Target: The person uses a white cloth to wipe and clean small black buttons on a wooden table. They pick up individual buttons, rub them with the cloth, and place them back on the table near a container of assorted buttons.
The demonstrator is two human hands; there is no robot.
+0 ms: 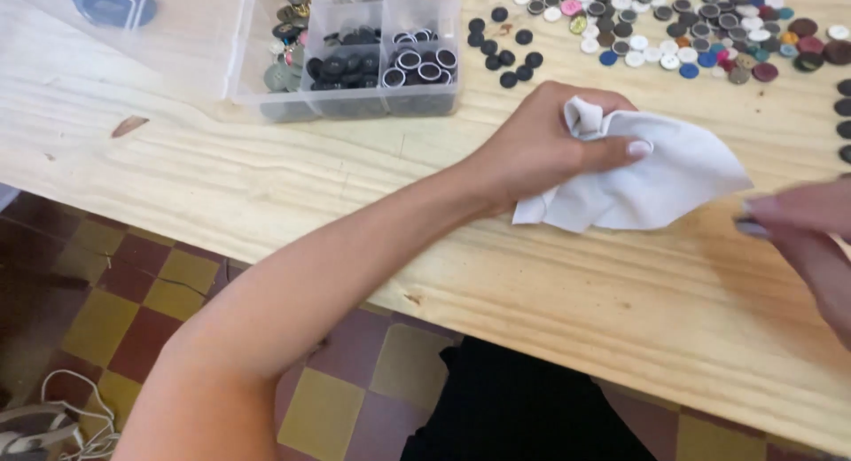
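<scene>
left hand (550, 142) gripping white cloth (656, 182), buttons (674, 27) nearby

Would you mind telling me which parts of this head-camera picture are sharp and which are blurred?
Head view: the left hand gripping the white cloth is sharp; the right hand at the frame's edge is smeared by motion blur; the loose buttons and clear organiser box are fairly crisp; light is even and soft.

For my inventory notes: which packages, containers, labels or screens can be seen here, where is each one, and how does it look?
Clear plastic organiser box: upper left on the wooden table, rectangular, divided into compartments holding black, black-and-white and metal-coloured buttons.
Clear lid: left of the box, see-through, a round blue and white shape showing through it.
No labels, signs or screens show.
</scene>
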